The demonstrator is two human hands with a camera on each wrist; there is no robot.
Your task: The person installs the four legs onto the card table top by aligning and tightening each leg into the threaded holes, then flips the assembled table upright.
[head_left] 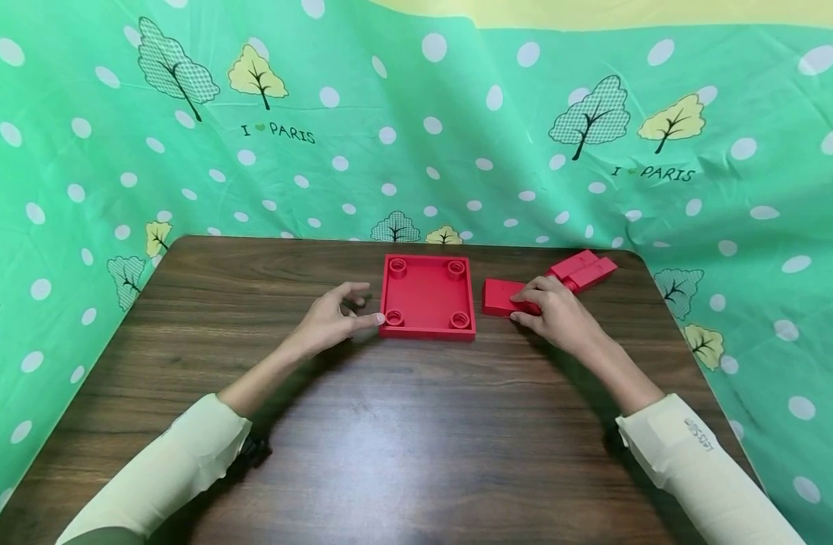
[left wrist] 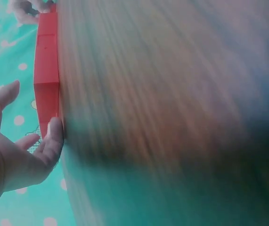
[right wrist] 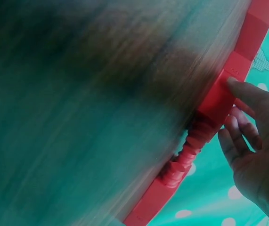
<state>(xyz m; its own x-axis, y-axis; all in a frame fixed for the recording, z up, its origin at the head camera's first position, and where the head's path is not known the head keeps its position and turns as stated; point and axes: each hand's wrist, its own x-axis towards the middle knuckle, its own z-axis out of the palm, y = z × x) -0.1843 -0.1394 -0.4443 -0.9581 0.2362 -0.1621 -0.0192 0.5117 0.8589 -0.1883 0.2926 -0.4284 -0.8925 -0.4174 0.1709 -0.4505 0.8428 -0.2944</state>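
Note:
A square red toy tabletop (head_left: 426, 291), with a raised rim and a round socket in each corner, lies on the table with its sockets up. My left hand (head_left: 327, 322) is at its left side, thumb touching the near left corner and fingers loosely bent. To the right, my right hand (head_left: 559, 310) pinches a rectangular red leg (head_left: 500, 295), with the thumb on its near side. Ribbed screw ends (right wrist: 198, 136) show beside this leg in the right wrist view. More red legs (head_left: 582, 269) lie beyond the right hand, partly hidden by it.
The dark wood-grain table (head_left: 389, 431) has its far edge just behind the red pieces. A green dotted cloth (head_left: 416, 136) with printed trees hangs behind and around it. Both wrists wear black straps below pale sleeves (head_left: 702, 454).

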